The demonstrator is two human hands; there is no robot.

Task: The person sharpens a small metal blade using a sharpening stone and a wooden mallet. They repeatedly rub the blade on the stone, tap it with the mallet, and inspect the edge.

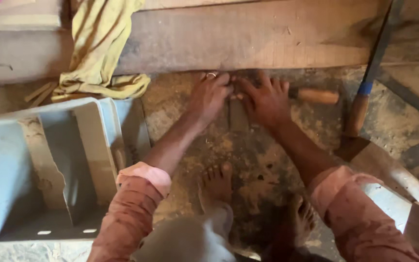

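My left hand [209, 97] and my right hand [266, 101] are both down on the sawdust-covered floor, fingertips meeting at the lower edge of a long wooden plank [248, 39]. Between them lies a flat grey stone-like block [238, 115], which both hands touch. A ring shows on my left hand. A tool with a wooden handle [317, 96] lies on the floor just right of my right hand; whether the fingers grip its hidden end is unclear. My bare feet [217, 187] stand just below the hands.
A pale blue plastic crate [98, 145] lies on the left. A yellow cloth [98, 48] hangs over the plank. A long tool with a blue-banded wooden handle [360, 104] leans at the right, beside a board [394, 174].
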